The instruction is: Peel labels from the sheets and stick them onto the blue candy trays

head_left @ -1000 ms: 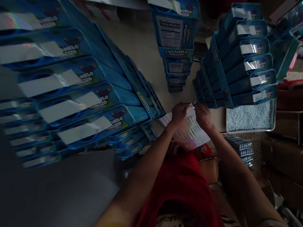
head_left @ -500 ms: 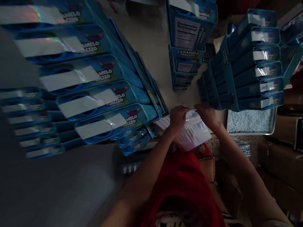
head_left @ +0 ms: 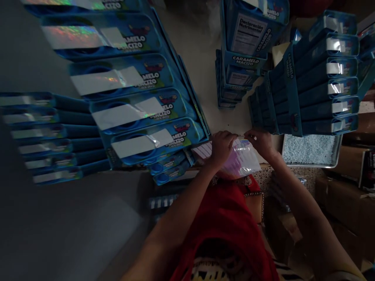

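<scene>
In front of my red top, a shiny white sheet (head_left: 245, 158) with a purple and silvery sheen lies tilted at the table's near edge. My left hand (head_left: 222, 146) is closed on its upper left part. At the sheet's upper right corner is my right hand (head_left: 260, 143), thumb and forefinger pinched together; whatever is between those fingertips is too small to make out. Beside my left hand, a striped white stack (head_left: 203, 150) shows partly. Blue candy boxes (head_left: 155, 142) marked "CARAMELO MACIZO", with shiny strips on their ends, rise in a stack to the left.
More blue boxes (head_left: 316, 89) stand stacked at the right, and another column (head_left: 246, 60) at the back. A metal tray (head_left: 310, 150) of pale blue pellets sits right of my right hand. Brown cartons (head_left: 340, 199) fill the lower right.
My right hand has shifted slightly right, its fingertips now farther from my left hand. The sheet's sheen has changed with its tilt. The view has shifted, so the left boxes appear farther right.
</scene>
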Demonstrator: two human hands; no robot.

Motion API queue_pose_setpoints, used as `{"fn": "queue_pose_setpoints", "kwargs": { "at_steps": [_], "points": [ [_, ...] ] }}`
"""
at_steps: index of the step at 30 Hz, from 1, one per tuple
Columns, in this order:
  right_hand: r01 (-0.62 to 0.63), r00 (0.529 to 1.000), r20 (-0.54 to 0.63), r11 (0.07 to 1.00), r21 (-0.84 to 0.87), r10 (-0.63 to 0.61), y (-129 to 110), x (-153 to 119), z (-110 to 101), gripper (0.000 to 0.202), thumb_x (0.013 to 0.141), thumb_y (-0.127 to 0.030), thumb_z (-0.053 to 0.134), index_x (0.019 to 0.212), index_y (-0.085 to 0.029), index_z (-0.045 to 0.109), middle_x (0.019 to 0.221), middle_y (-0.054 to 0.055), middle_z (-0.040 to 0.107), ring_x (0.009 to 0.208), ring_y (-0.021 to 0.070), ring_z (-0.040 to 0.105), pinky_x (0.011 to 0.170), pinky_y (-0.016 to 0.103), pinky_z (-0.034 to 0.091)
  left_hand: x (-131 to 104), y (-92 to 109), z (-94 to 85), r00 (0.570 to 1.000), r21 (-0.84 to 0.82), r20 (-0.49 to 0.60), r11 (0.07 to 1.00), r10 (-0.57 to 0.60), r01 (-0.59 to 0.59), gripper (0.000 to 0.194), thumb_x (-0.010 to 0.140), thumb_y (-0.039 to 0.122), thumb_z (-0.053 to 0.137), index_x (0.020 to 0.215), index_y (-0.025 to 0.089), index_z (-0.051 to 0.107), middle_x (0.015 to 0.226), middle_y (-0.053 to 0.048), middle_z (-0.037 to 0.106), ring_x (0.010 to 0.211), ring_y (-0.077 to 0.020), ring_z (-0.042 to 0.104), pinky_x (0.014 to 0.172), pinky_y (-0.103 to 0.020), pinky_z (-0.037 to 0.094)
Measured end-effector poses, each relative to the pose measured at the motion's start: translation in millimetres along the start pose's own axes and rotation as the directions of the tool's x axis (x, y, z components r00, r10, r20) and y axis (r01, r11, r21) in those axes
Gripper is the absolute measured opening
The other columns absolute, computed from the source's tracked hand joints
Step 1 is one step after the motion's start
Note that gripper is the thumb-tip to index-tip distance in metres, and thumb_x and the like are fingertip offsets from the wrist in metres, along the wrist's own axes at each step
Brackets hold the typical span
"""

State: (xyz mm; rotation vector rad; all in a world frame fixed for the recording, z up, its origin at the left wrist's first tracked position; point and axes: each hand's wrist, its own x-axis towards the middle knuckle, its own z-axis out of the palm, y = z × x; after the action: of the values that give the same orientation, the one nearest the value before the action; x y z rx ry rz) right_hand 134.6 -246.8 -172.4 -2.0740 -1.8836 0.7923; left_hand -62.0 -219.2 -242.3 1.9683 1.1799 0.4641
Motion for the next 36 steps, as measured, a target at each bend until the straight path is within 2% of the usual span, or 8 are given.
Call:
{"fn": "queue_pose_setpoints", "kwargs": {
  "at_steps": [4, 8, 13, 18, 21, 27, 33, 36],
  "points": [
    [-0.037, 0.998, -0.056, 0.999, 0.033, 0.039, -2, -2, 0, 0.012, 0.093, -0.018, 0.069, 0.09, -0.02, 0.081, 0.091, 0.006, 0.079, 0.083, 0.0178, 0.07, 0.077, 0.028, 0.047, -5, 3, 2.3, 1.0, -0.072, -0.022, 0.997, -0.018, 0.016, 0.034, 0.104, 0.04, 0.055, 0.127, 0.024, 0.076, 0.105, -0.01, 0.077, 0.104, -0.0277, 0.066, 0.1, -0.042, 0.044],
    [-0.114, 0.992, -0.045, 0.99, 0.081, 0.118, 0, 0, 4, 0.014, 0.092, -0.018, 0.068, 0.089, -0.02, 0.081, 0.087, 0.004, 0.081, 0.08, 0.0172, 0.072, 0.073, 0.026, 0.045, -4, 3, 5.6, 0.999, -0.215, -0.036, 0.976, -0.037, 0.028, 0.026, 0.103, 0.038, 0.059, 0.107, 0.025, 0.081, 0.103, -0.006, 0.08, 0.101, -0.0244, 0.069, 0.099, -0.038, 0.047],
    [-0.165, 0.986, -0.003, 0.986, 0.009, 0.165, 4, 13, 15, 0.018, 0.095, -0.018, 0.063, 0.094, -0.02, 0.082, 0.094, 0.005, 0.081, 0.087, 0.0198, 0.072, 0.075, 0.027, 0.047, 17, -1, 11.5, 0.971, -0.376, 0.032, 0.898, -0.235, 0.23, 0.018, 0.095, 0.026, 0.065, 0.094, 0.022, 0.082, 0.097, -0.005, 0.081, 0.092, -0.0209, 0.072, 0.084, -0.03, 0.052],
    [-0.014, 0.996, -0.086, 0.947, -0.32, -0.014, 4, 15, 29, 0.033, 0.103, -0.02, 0.053, 0.129, -0.018, 0.074, 0.13, 0.015, 0.073, 0.116, 0.0295, 0.062, 0.098, 0.04, 0.048, 38, -6, 16.9, 0.941, -0.312, 0.132, 0.888, -0.313, 0.339, 0.02, 0.094, 0.019, 0.064, 0.096, 0.02, 0.084, 0.101, -0.005, 0.082, 0.094, -0.0211, 0.073, 0.088, -0.029, 0.052],
    [0.091, 0.994, -0.025, 0.915, -0.392, -0.11, 6, 9, 39, 0.044, 0.105, -0.018, 0.046, 0.144, -0.018, 0.064, 0.142, 0.014, 0.067, 0.119, 0.0311, 0.057, 0.1, 0.044, 0.046, 41, -7, 19.3, 0.932, -0.284, 0.166, 0.89, -0.321, 0.357, 0.022, 0.094, 0.017, 0.064, 0.1, 0.02, 0.084, 0.107, -0.006, 0.082, 0.1, -0.0218, 0.074, 0.092, -0.03, 0.052],
    [0.177, 0.983, 0.116, 0.88, -0.441, -0.14, 18, -2, 61, 0.052, 0.103, -0.017, 0.043, 0.153, -0.023, 0.056, 0.152, 0.012, 0.062, 0.119, 0.0329, 0.054, 0.094, 0.047, 0.045, 37, -13, 22.2, 0.922, -0.269, 0.182, 0.884, -0.343, 0.382, 0.024, 0.095, 0.018, 0.063, 0.107, 0.016, 0.083, 0.113, -0.01, 0.082, 0.106, -0.024, 0.074, 0.097, -0.032, 0.052],
    [0.246, 0.969, 0.13, 0.884, -0.398, -0.211, 35, -25, 69, 0.063, 0.1, -0.009, 0.041, 0.161, -0.017, 0.045, 0.164, 0.013, 0.05, 0.137, 0.031, 0.048, 0.107, 0.046, 0.043, 36, -17, 24.6, 0.893, -0.301, 0.258, 0.847, -0.37, 0.438, 0.024, 0.095, 0.02, 0.061, 0.104, 0.018, 0.083, 0.107, -0.007, 0.083, 0.1, -0.0217, 0.075, 0.09, -0.029, 0.054],
    [0.255, 0.967, 0.123, 0.891, -0.375, -0.225, 39, -34, 67, 0.065, 0.099, -0.006, 0.038, 0.162, -0.02, 0.044, 0.165, 0.011, 0.049, 0.143, 0.0297, 0.045, 0.111, 0.045, 0.041, 36, -17, 24.4, 0.894, -0.302, 0.258, 0.848, -0.367, 0.435, 0.024, 0.095, 0.02, 0.061, 0.105, 0.016, 0.083, 0.105, -0.008, 0.083, 0.097, -0.0216, 0.075, 0.087, -0.028, 0.054]
  ]
}}
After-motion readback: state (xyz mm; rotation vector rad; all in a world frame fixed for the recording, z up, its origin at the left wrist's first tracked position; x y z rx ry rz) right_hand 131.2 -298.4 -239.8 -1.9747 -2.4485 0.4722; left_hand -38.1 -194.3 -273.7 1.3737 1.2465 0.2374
